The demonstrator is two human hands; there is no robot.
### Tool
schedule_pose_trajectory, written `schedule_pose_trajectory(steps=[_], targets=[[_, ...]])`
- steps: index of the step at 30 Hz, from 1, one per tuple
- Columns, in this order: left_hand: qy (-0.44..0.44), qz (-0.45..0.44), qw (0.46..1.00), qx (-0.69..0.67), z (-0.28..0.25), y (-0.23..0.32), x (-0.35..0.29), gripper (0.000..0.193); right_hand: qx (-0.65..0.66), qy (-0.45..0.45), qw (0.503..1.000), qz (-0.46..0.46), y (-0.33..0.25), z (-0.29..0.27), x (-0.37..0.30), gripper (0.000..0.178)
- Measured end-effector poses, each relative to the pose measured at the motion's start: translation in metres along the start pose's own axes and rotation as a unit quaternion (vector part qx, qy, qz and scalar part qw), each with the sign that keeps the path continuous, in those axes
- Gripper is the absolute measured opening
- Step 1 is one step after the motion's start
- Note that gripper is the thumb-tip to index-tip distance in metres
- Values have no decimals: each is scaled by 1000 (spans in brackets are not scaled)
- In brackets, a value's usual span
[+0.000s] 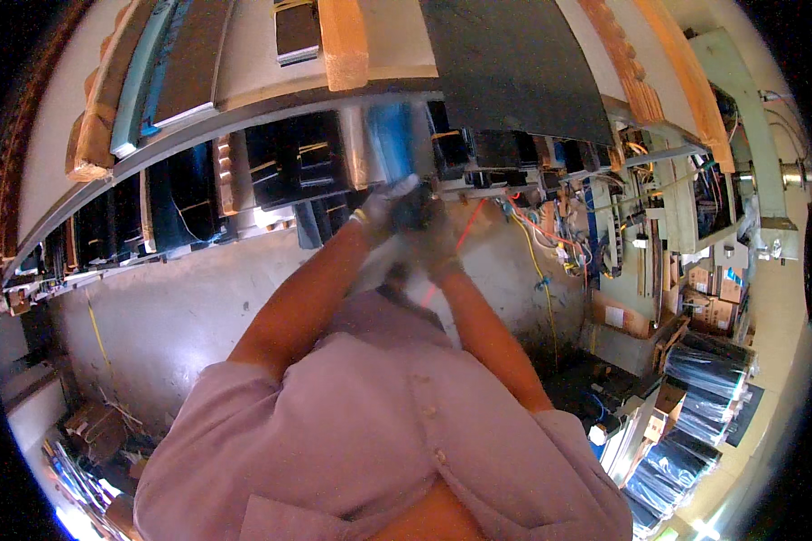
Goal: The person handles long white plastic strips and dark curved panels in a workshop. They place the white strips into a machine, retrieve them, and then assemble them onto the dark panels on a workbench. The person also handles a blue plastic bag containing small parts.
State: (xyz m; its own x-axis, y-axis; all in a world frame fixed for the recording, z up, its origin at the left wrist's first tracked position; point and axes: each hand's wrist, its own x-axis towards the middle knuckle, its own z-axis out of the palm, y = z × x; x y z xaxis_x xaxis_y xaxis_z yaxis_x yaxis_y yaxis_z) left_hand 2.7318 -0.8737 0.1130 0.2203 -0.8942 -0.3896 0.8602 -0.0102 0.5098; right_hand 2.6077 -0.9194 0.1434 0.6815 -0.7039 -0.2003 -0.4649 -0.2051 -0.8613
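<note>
Both my hands, in grey gloves, meet in front of the lower shelf, blurred by motion. My left hand [383, 211] looks closed at the near end of a long blue piece [390, 140], its fingers curled over something dark. Close beside it, on the right and slightly nearer to me, my right hand [435, 240] appears closed at the same dark thing [413, 207]. Blur and the gloves hide what that thing is. The blue piece extends under the upper shelf; whether either hand touches it, I cannot tell.
Dark bundled strips [316, 149] fill the lower shelf. Above it, a large dark sheet [514, 68] and wooden bars [345, 41] lie on the upper shelf. Red and yellow cables [541, 270] hang at the right, beside a pale green machine frame [740, 117]. Plastic-wrapped stacks [704, 388] stand lower right.
</note>
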Motion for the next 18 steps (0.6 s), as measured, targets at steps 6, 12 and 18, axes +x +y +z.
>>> schedule_pose_trajectory(steps=[6,12,18], targets=[[79,-46,996,1,-19,-26,16,36,-238,-9,965,-114,95,14,11,52],[19,-16,999,-45,-12,-28,11,33,-146,0,986,-85,38,7,-6,45],[198,65,960,186,7,-27,-1,25,-78,14,997,0,32,0,-1,41]])
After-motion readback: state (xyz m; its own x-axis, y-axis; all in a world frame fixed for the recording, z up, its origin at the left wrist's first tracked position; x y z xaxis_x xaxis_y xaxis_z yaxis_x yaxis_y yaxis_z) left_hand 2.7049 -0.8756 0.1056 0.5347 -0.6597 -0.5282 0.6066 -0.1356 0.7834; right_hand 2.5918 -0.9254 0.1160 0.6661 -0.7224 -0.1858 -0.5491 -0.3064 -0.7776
